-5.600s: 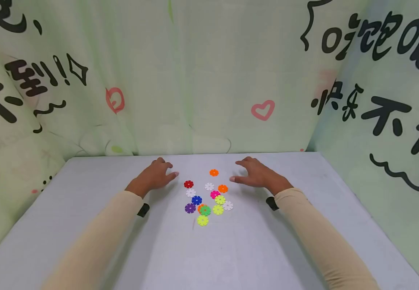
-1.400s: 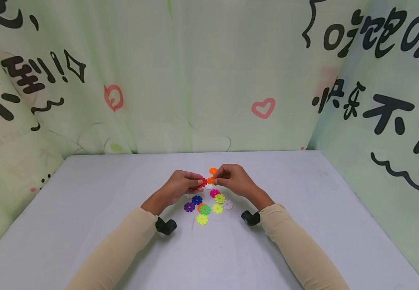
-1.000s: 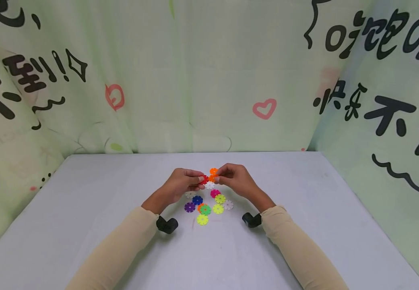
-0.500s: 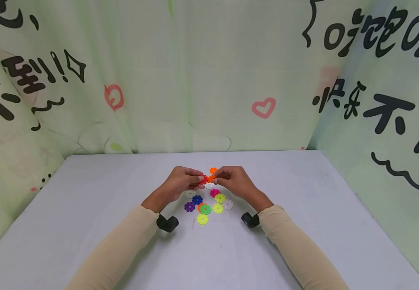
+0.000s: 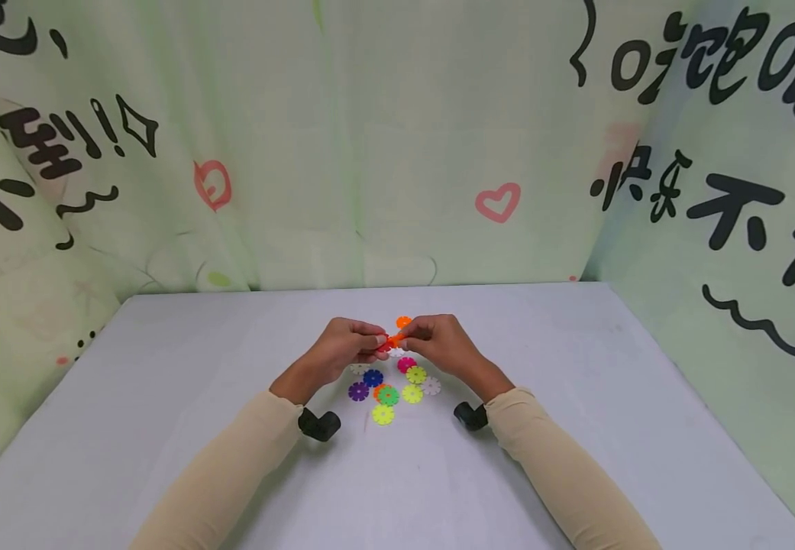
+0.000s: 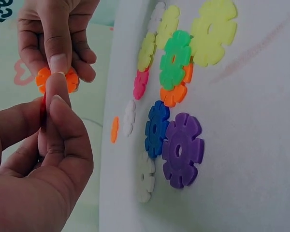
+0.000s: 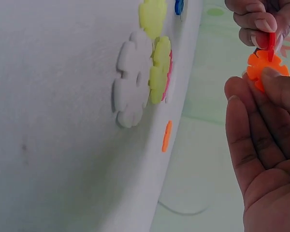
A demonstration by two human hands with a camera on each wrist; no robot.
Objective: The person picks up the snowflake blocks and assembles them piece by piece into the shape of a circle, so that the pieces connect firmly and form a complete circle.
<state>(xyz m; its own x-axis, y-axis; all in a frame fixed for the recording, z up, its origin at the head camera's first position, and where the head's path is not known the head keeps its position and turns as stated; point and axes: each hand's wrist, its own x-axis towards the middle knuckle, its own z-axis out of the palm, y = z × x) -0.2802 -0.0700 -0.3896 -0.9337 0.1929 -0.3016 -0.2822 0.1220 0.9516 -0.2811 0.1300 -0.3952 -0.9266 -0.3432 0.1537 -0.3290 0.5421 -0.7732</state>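
Over the far middle of the table, my left hand (image 5: 342, 347) pinches a red flower-shaped interlocking disc (image 5: 385, 346) between thumb and fingers. Facing it, my right hand (image 5: 447, 345) pinches an orange interlocking disc (image 5: 398, 338) of the same kind. Both wrist views show the two discs meeting at their rims, the red one (image 7: 271, 44) edge-on and crosswise to the orange one (image 7: 257, 65). How deep their slots engage is hidden by fingertips. Below lie loose discs: blue (image 6: 157, 116), purple (image 6: 186, 169), green on orange (image 5: 388, 395), pink (image 5: 407, 365), several yellow (image 5: 382, 415) and white (image 5: 431, 386).
Another orange disc (image 5: 403, 322) lies behind the hands, near the far side of the white-covered table (image 5: 232, 321). A printed curtain (image 5: 397, 153) stands behind and along both sides. Each wrist wears a black camera (image 5: 319, 425).
Earlier both hands were apart with nothing held; since then each has picked up a disc and they have come together. Over the last second the orange disc has turned edge-on against the red one.
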